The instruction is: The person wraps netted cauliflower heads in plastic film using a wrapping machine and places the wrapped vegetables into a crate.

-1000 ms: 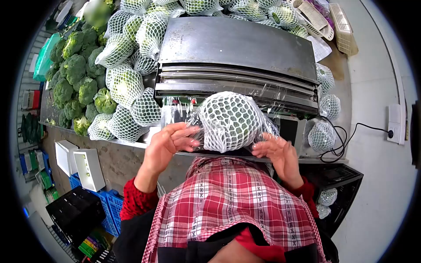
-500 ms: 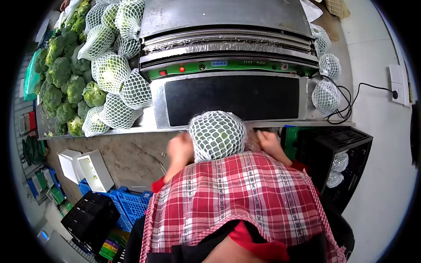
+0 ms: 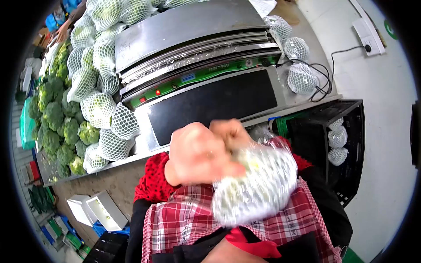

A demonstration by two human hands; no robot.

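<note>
A broccoli head in white foam netting and clear plastic film (image 3: 258, 186) is tilted in front of my chest, smeared by motion. My left hand (image 3: 195, 153) is closed at its upper left side, the fingers curled against the film. Just beyond it, my right hand (image 3: 230, 133) is also closed at the wrapped bundle's upper edge, its fingers partly hidden behind the left. Past both hands lies the black plate (image 3: 215, 103) of the film-wrapping machine (image 3: 188, 39).
Netted broccoli heads (image 3: 98, 109) and bare broccoli (image 3: 52, 114) crowd the bench's left side. Film-wrapped heads (image 3: 301, 79) sit right of the machine beside a black power cord (image 3: 326, 83). A black crate (image 3: 351, 175) at lower right holds several wrapped heads. A white box (image 3: 105, 212) stands lower left.
The netted broccoli has come closer to my chest, tilted to the right, and now shows shiny film around it. My hands moved from its two sides to meet at its upper left. My view has turned.
</note>
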